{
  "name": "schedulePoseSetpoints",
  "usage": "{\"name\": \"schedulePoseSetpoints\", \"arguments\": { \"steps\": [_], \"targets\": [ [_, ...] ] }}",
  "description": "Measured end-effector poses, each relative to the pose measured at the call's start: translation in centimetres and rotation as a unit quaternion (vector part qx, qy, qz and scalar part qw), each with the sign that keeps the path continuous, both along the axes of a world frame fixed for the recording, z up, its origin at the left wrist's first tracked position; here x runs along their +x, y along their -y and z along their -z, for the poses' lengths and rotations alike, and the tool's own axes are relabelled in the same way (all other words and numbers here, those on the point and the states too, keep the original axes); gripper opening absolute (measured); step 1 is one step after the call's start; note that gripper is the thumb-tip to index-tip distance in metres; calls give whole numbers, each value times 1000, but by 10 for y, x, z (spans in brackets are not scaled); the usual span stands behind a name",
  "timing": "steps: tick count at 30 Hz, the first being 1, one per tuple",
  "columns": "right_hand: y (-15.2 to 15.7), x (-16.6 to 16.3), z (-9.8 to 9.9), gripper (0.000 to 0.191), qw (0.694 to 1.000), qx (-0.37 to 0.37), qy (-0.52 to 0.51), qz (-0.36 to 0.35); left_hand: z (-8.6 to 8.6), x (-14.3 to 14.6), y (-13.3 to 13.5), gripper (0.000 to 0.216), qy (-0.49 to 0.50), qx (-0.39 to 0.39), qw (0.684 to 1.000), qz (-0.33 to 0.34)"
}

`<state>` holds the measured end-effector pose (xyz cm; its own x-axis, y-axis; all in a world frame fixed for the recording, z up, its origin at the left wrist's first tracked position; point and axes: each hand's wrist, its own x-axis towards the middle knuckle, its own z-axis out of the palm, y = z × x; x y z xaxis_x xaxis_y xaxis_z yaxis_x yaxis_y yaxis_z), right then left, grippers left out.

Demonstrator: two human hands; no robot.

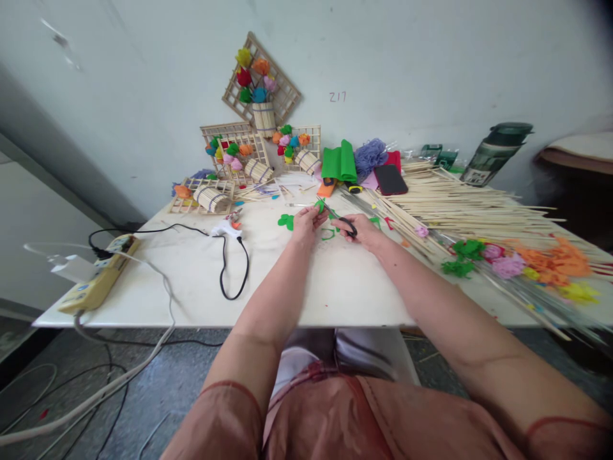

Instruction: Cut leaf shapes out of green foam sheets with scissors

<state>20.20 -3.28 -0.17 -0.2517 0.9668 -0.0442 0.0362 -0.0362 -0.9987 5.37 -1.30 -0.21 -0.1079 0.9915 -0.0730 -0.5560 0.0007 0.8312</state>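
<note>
Between the fingers of my left hand [309, 223] is a small piece of green crepe paper [320, 206]. My right hand [359, 230] grips the dark handles of a pair of scissors [348, 225], whose blades point up and left to the green piece. Whether the blades are apart I cannot tell. Cut green paper petals [286, 222] lie on the white table just left of my left hand. Thin green scraps [328, 234] rest between and beside my hands, and a small red scrap [389, 223] lies to the right.
A glue gun [227, 229] with a black cord and a yellow power strip [98, 275] are at left. Bamboo lattices with paper flowers [258, 99] stand at the back. A green crepe roll [339, 161], a phone [391, 179], many sticks [460, 198] and a bottle [498, 153] lie right.
</note>
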Motion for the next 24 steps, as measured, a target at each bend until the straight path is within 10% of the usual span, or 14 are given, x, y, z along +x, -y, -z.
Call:
{"name": "schedulePoseSetpoints", "arguments": {
  "steps": [24],
  "targets": [
    [-3, 3, 2, 36, 1000, -5, -14, 0, 2, 4, 2, 18, -14, 3, 1000, 24]
  ]
}}
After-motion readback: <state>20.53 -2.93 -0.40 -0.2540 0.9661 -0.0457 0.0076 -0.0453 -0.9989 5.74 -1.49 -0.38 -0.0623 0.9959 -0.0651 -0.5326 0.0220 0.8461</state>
